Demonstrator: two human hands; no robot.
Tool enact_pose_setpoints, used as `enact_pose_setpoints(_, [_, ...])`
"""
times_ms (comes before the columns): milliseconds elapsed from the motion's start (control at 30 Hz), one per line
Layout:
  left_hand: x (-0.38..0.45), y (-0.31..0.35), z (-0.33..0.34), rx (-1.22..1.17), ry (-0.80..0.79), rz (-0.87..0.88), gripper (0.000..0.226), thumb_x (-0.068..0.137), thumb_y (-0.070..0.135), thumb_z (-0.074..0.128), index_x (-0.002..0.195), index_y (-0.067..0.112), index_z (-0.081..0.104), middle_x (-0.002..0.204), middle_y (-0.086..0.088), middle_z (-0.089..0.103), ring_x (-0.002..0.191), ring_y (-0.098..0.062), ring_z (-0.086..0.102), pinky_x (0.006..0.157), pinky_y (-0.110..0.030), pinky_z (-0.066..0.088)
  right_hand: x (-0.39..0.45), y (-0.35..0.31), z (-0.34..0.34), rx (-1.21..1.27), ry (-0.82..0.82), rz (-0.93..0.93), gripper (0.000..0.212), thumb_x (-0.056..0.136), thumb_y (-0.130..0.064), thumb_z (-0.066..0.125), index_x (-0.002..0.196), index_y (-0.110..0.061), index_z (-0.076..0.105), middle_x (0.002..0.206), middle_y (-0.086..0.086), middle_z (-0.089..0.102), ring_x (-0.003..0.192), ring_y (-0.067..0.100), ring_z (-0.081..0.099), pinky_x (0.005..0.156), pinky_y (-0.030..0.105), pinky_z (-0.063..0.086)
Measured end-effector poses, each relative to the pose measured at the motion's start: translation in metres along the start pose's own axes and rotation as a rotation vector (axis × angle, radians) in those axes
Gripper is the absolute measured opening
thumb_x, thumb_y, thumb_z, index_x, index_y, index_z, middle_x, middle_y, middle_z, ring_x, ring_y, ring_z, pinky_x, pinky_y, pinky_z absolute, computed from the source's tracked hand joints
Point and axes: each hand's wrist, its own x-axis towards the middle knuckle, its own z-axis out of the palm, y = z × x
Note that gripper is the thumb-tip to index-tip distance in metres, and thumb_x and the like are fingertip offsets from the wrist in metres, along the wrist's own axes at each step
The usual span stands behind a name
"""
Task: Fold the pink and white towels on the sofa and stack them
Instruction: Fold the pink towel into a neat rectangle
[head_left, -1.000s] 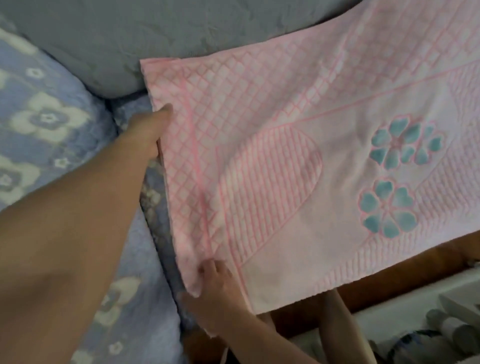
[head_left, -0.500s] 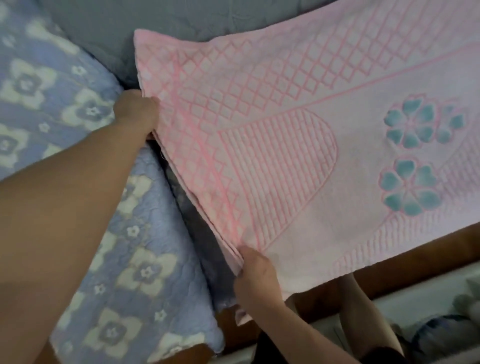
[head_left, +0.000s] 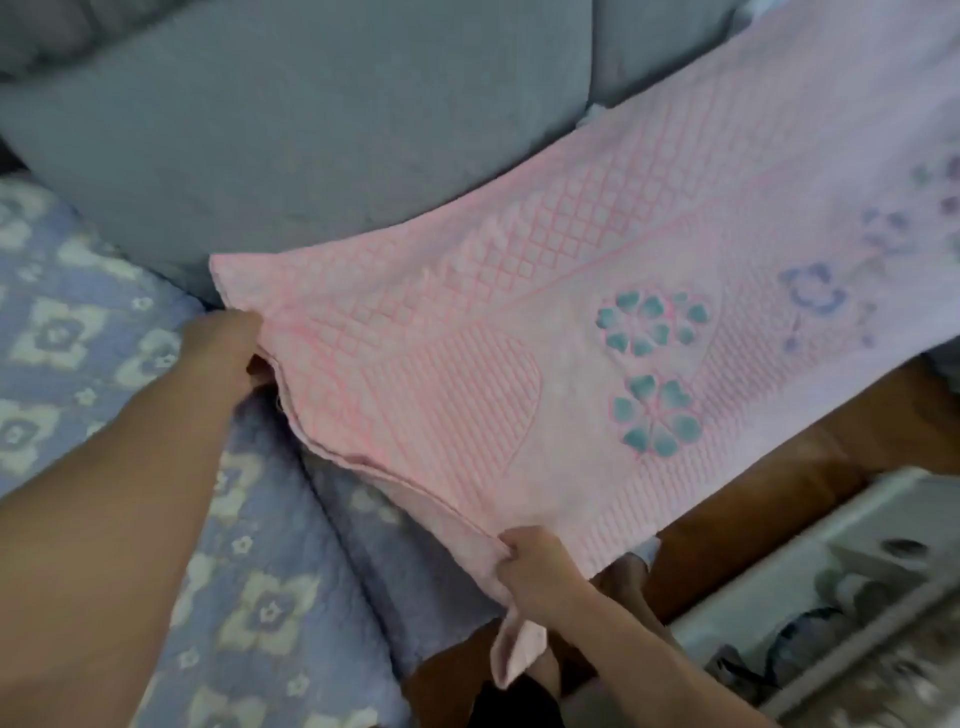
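Observation:
A pink towel (head_left: 519, 332) with a diamond weave and teal flowers lies doubled over, stretched from the sofa seat toward the upper right. My left hand (head_left: 228, 353) pinches its far left corner, near the back cushion. My right hand (head_left: 535, 571) grips the near left corner, where a loose strip of pink cloth hangs down. The towel's right part looks paler, lilac-white with purple flowers (head_left: 810, 296). Whether that is a second towel I cannot tell.
A blue quilted sofa cover (head_left: 93, 332) with white flowers spreads to the left and below. Grey back cushions (head_left: 311, 130) stand behind. A brown wooden sofa edge (head_left: 779, 478) and a white low table (head_left: 857, 571) with small items lie at the lower right.
Both hands have lowered the towel's left edge toward the seat and shifted right. The camera view has tilted, so more of the grey cushions and the towel's pale right part shows.

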Motion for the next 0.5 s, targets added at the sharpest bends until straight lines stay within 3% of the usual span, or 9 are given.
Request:
enact_pose_setpoints(67, [-0.043,0.031,0.007,-0.37,-0.114,-0.077,0.02,0.094,0.012,0.054,0.112,0.015,0.062,0.11,-0.011,0.068,0.083,-0.021,0.067,0.056,-0.035,0.059,-0.03,0.006,-0.047,-0.103,0.082,0.021,0.029,0.095,-0.007,0.043,0.071,-0.022,0.051,0.081,-0.002,0.057,0.084,0.018,0.061,0.063,0.019,0.041])
enact_pose_setpoints(133, [-0.084,0.066,0.02,-0.521,-0.212,-0.079,0.012,0.095,0.014,0.052,0.102,0.018,0.06,0.096,-0.007,0.067,0.08,-0.019,0.065,0.063,-0.039,0.06,-0.06,0.017,-0.096,-0.208,0.193,0.064,0.022,0.098,-0.008,0.041,0.098,-0.018,0.061,0.108,0.003,0.064,0.108,0.024,0.062,0.082,0.024,0.045])
enact_pose_setpoints(167, [-0.106,0.085,0.027,-0.537,-0.263,-0.065,0.01,0.094,0.014,0.051,0.098,0.018,0.059,0.093,-0.006,0.066,0.082,-0.019,0.065,0.069,-0.04,0.059,-0.077,0.025,-0.121,-0.215,0.257,0.104,0.024,0.098,-0.008,0.041,0.11,-0.016,0.06,0.115,0.005,0.063,0.111,0.024,0.062,0.085,0.025,0.046])
enact_pose_setpoints(300, [-0.194,0.163,0.069,-0.656,-0.431,-0.042,0.013,0.088,0.012,0.047,0.08,0.018,0.056,0.073,-0.003,0.066,0.075,-0.019,0.064,0.06,-0.029,0.057,-0.142,0.051,-0.21,-0.092,0.527,0.173,0.023,0.095,-0.007,0.042,0.111,-0.016,0.057,0.11,0.007,0.063,0.105,0.028,0.063,0.078,0.028,0.044])
enact_pose_setpoints(367, [-0.24,0.205,0.091,-0.695,-0.494,-0.014,0.018,0.091,0.014,0.046,0.076,0.018,0.054,0.058,-0.001,0.064,0.068,-0.018,0.061,0.065,-0.03,0.054,-0.168,0.067,-0.248,-0.024,0.661,0.163,0.028,0.093,-0.005,0.039,0.109,-0.017,0.059,0.106,0.005,0.066,0.095,0.023,0.063,0.075,0.03,0.044])
enact_pose_setpoints(500, [-0.318,0.291,0.132,-0.699,-0.552,0.127,0.022,0.097,0.015,0.047,0.076,0.017,0.052,0.069,-0.007,0.058,0.069,-0.021,0.059,0.069,-0.038,0.054,-0.21,0.094,-0.327,-0.082,0.836,0.129,0.015,0.101,-0.018,0.042,0.092,-0.023,0.052,0.085,-0.003,0.062,0.067,0.009,0.055,0.058,0.028,0.042])
